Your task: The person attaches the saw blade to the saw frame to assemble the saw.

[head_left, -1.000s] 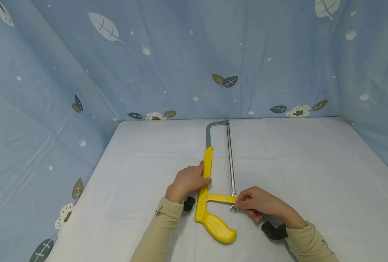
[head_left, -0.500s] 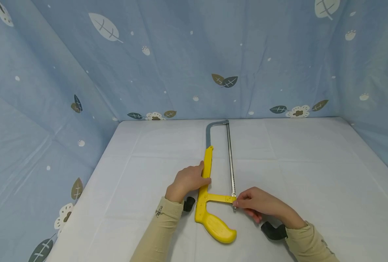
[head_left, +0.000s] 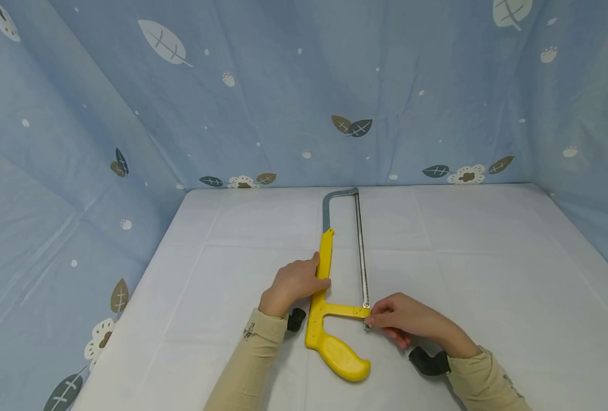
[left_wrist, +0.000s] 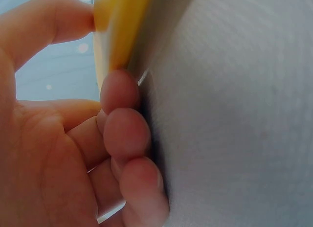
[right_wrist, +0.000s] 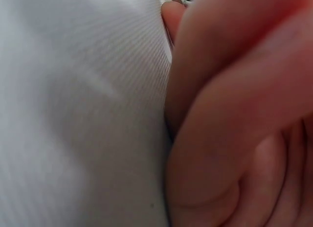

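A hacksaw lies flat on the white cloth in the head view, its yellow handle [head_left: 342, 358] toward me and its grey front bow [head_left: 326, 211] pointing away. The thin metal blade [head_left: 361, 251] runs along its right side. My left hand [head_left: 296, 281] holds the yellow frame [head_left: 325, 257] from the left, thumb on one side and fingers on the other. At the near end of the blade, just below the yellow crossbar [head_left: 342, 310], my right hand [head_left: 411, 315] pinches a small silver wing nut [head_left: 367, 326] with thumb and forefinger. Its other fingers are curled underneath, against the cloth.
White cloth [head_left: 488, 274] covers the table around the saw. A blue patterned curtain [head_left: 283, 103] rises behind the table and along both sides. Black wrist-worn pieces sit at my left wrist [head_left: 296, 320] and right wrist [head_left: 429, 362].
The wing nut has turned between my right fingertips, its wings showing at a different angle. My left hand and the hacksaw have stayed in place.
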`<state>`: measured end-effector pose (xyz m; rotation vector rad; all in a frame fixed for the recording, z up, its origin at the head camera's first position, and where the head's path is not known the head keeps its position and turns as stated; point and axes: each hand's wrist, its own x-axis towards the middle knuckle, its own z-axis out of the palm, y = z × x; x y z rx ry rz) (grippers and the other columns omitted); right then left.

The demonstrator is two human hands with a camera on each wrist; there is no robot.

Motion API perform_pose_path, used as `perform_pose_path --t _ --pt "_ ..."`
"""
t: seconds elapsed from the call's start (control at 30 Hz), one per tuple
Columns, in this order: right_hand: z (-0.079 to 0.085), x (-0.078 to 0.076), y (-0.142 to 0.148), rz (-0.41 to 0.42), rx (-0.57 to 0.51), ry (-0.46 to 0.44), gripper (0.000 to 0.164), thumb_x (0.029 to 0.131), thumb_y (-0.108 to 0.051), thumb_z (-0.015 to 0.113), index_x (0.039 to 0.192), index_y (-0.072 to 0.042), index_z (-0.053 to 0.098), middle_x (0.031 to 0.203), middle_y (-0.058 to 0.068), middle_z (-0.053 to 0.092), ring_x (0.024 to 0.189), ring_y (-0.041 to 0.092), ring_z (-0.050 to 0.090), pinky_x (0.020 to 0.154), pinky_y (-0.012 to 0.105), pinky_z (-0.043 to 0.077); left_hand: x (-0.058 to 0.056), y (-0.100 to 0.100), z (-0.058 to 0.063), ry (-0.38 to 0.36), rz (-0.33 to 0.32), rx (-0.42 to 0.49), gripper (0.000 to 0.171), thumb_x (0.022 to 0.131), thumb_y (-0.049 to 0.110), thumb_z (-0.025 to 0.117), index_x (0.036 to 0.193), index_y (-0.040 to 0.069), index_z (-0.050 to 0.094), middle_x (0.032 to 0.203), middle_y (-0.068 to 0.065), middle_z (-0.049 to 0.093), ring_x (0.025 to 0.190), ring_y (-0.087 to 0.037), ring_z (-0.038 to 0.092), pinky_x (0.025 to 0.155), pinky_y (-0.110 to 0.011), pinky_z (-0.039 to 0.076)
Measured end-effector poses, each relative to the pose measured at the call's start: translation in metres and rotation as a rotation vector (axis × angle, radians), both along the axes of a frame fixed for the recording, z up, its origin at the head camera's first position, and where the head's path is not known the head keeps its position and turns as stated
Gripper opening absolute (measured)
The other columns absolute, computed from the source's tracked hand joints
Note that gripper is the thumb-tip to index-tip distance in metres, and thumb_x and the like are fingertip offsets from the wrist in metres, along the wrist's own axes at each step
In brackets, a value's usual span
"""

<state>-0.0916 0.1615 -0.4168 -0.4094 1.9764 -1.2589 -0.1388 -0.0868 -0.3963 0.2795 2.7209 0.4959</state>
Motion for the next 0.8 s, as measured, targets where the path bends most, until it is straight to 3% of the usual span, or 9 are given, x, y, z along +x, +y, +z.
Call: perform_pose_path --t 0.3,0.8 --pt "-0.002 -0.0013 0.0015 -0.01 -0.007 0.015 0.025 0.082 -0.031 0.063 0.089 -0.008 0.065 0.048 -0.001 0.045 0.035 0.011 0.043 0.037 0.023 0.037 -0.0003 0.0002 -0.0005 -0.004 0.004 0.001 0.076 0.079 0.042 0.055 0.141 0.008 0.026 0.071 0.0 0.051 0.058 -0.015 0.046 0.05 -0.027 0.035" --pt "-0.0044 -0.0005 0.0022 -0.029 0.016 0.023 0.026 0.08 -0.033 0.065 0.082 -0.007 0.064 0.047 0.0 0.044 0.034 0.012 0.042 0.036 0.024 0.038 0.0005 0.0004 0.0017 -0.006 0.007 0.004 0.075 0.079 0.041 0.055 0.141 0.008 0.027 0.071 -0.001 0.051 0.058 -0.015 0.045 0.05 -0.027 0.034"
